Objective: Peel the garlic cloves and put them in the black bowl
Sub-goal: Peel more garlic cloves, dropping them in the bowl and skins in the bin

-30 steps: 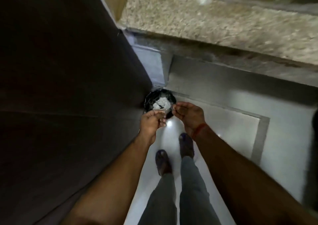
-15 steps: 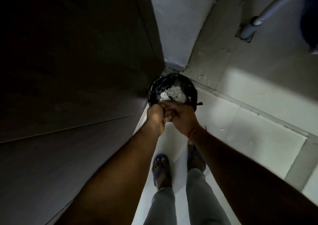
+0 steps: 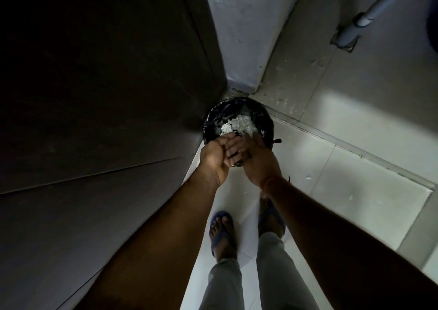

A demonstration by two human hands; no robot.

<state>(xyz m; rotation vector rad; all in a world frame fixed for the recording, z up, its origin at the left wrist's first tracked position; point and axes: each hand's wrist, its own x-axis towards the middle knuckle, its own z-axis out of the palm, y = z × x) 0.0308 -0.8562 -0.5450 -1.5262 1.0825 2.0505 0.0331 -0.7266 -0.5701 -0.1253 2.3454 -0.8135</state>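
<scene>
White peels (image 3: 238, 125) in black bin (image 3: 267, 120) just ahead of left hand (image 3: 214, 159) & right hand (image 3: 257, 159); fingers meet, grip unclear.

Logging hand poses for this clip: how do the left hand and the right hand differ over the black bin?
The left hand shows its back, fingers curled inward; the right hand reaches further forward, fingers stretched toward the white scraps. The right wrist carries a red thread; the left wrist is bare. Both touch each other above the near rim of the black bin. Whether either holds anything cannot be told.
</scene>
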